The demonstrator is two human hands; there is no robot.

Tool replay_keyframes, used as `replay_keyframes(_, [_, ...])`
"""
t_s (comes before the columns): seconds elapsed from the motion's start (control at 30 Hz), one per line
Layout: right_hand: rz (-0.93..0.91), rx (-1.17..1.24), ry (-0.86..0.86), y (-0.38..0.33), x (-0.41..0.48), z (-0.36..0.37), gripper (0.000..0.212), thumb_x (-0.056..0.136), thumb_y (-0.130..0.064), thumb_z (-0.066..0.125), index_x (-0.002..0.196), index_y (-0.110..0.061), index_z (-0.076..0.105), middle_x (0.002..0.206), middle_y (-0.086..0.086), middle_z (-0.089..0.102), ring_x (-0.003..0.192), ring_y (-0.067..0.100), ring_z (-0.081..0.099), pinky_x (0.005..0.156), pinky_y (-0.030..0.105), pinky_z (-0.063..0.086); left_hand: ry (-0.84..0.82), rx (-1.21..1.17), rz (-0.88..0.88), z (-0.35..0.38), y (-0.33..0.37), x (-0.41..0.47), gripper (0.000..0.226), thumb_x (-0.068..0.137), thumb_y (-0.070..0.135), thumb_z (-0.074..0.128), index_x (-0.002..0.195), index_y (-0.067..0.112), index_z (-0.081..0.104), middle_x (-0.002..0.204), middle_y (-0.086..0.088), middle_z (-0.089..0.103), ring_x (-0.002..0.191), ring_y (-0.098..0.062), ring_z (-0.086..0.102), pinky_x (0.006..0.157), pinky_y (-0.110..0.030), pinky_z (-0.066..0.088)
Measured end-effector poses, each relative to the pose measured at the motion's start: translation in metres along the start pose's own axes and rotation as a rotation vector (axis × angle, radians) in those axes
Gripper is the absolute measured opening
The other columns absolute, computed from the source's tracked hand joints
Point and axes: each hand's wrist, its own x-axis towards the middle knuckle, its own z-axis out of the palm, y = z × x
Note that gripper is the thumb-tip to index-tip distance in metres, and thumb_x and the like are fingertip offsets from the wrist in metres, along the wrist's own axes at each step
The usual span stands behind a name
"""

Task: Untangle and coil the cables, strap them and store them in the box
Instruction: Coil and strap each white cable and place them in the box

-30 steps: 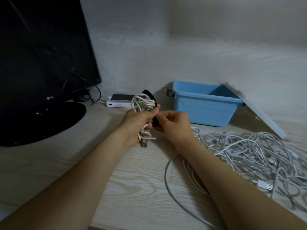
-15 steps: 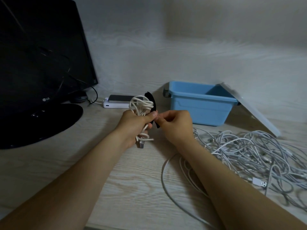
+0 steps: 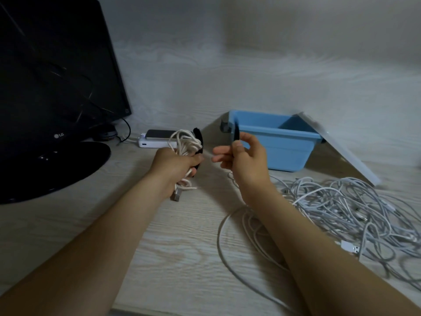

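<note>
My left hand [image 3: 175, 165] grips a coiled white cable [image 3: 185, 142] above the desk, its plug hanging below my fist. A black strap [image 3: 198, 137] runs down the right side of the coil, held under my left thumb. My right hand [image 3: 248, 160] is a little to the right, apart from the coil, pinching a second black strip [image 3: 236, 133] upright between thumb and fingers. I cannot tell whether the two black pieces are joined. The open blue box [image 3: 287, 151] stands just behind my right hand. A tangle of white cables [image 3: 337, 206] lies at the right.
The box's pale lid [image 3: 337, 144] leans against its right side. A black monitor [image 3: 52, 76] on a round base fills the left. A white charger block with a phone on it [image 3: 159, 137] lies behind the coil. One loose cable loops under my right forearm.
My right hand has pulled away to the right from the coil, carrying a black strip upright. My left hand still holds the coil in about the same place.
</note>
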Motion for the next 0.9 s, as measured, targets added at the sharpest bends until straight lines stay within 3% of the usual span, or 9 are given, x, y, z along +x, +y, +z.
replay_keyframes(0.07, [0.004,-0.008,0.006,0.000,-0.002,0.002,0.022,0.112,-0.006,0.035,0.121,-0.005,0.055,0.082,0.009,0.078,0.067,0.019,0.073,0.064,0.029,0.057,0.023,0.071,-0.015,0.000,0.000,-0.001,0.021,0.088,0.026,0.086,0.102,0.017,0.073,0.088,-0.002,0.078,0.058,-0.004,0.072,0.046,-0.022,0.047])
replay_keyframes(0.27, [0.048,-0.033,0.002,-0.002,-0.003,0.005,0.022,0.111,-0.015,0.041,0.102,-0.006,0.059,0.078,0.017,0.076,0.059,0.022,0.067,0.054,0.028,0.053,0.066,0.133,0.005,0.000,0.001,0.001,0.020,0.095,0.027,0.077,0.108,0.013,0.070,0.089,-0.002,0.074,0.051,-0.003,0.069,0.050,-0.025,0.046])
replay_keyframes(0.4, [-0.014,-0.132,-0.005,0.004,-0.003,0.005,0.023,0.112,-0.016,0.043,0.110,-0.002,0.060,0.078,0.012,0.077,0.061,0.020,0.067,0.057,0.029,0.053,0.063,0.165,0.027,-0.001,0.007,-0.005,0.017,0.095,0.023,0.074,0.106,0.010,0.072,0.089,-0.002,0.074,0.053,-0.004,0.069,0.054,-0.026,0.048])
replay_keyframes(0.53, [-0.038,-0.234,0.022,0.009,0.000,0.007,0.011,0.097,-0.026,0.045,0.101,-0.020,0.054,0.082,0.009,0.066,0.071,0.019,0.058,0.067,0.042,0.049,-0.173,0.028,0.071,0.009,0.019,-0.023,0.005,0.098,0.010,0.066,0.096,0.009,0.071,0.071,-0.006,0.067,0.053,-0.013,0.058,0.050,-0.027,0.046])
replay_keyframes(0.63, [-0.036,-0.260,-0.097,0.003,-0.006,0.006,0.039,0.078,-0.056,0.051,0.102,-0.025,0.052,0.095,0.002,0.060,0.080,0.016,0.055,0.076,0.040,0.047,-0.386,-0.055,0.078,0.018,0.023,-0.037,0.015,0.105,0.008,0.054,0.096,0.010,0.066,0.062,-0.006,0.057,0.046,-0.011,0.049,0.040,-0.022,0.037])
replay_keyframes(0.7, [-0.058,-0.303,-0.160,-0.004,-0.013,0.002,0.059,0.076,-0.068,0.059,0.115,-0.024,0.052,0.103,-0.002,0.068,0.083,0.008,0.066,0.079,0.031,0.054,-0.469,-0.051,0.064,0.020,0.024,-0.042,0.021,0.108,0.014,0.048,0.095,0.012,0.065,0.062,-0.006,0.052,0.044,-0.010,0.045,0.037,-0.021,0.032])
replay_keyframes(0.8, [-0.071,-0.383,-0.191,-0.008,-0.016,-0.002,0.087,0.074,-0.080,0.070,0.139,-0.028,0.043,0.120,-0.007,0.069,0.103,0.007,0.070,0.092,0.031,0.057,-0.570,0.002,0.071,0.018,0.023,-0.045,0.025,0.108,0.012,0.042,0.095,0.015,0.063,0.063,-0.007,0.045,0.043,-0.014,0.040,0.038,-0.021,0.028])
replay_keyframes(0.83, [-0.071,-0.410,-0.185,-0.008,-0.014,-0.002,0.088,0.074,-0.078,0.074,0.141,-0.029,0.044,0.122,-0.008,0.069,0.107,0.006,0.069,0.093,0.030,0.057,-0.593,0.011,0.075,0.018,0.022,-0.046,0.028,0.106,0.006,0.041,0.092,0.016,0.063,0.062,-0.006,0.044,0.043,-0.014,0.038,0.039,-0.021,0.027])
replay_keyframes(0.9, [-0.088,-0.489,-0.163,-0.008,-0.011,-0.005,0.064,0.077,-0.070,0.078,0.123,-0.028,0.061,0.104,-0.011,0.074,0.095,0.003,0.070,0.086,0.030,0.059,-0.622,0.049,0.093,0.017,0.021,-0.048,0.039,0.097,-0.009,0.040,0.085,0.018,0.065,0.055,-0.005,0.042,0.039,-0.013,0.038,0.037,-0.021,0.027])
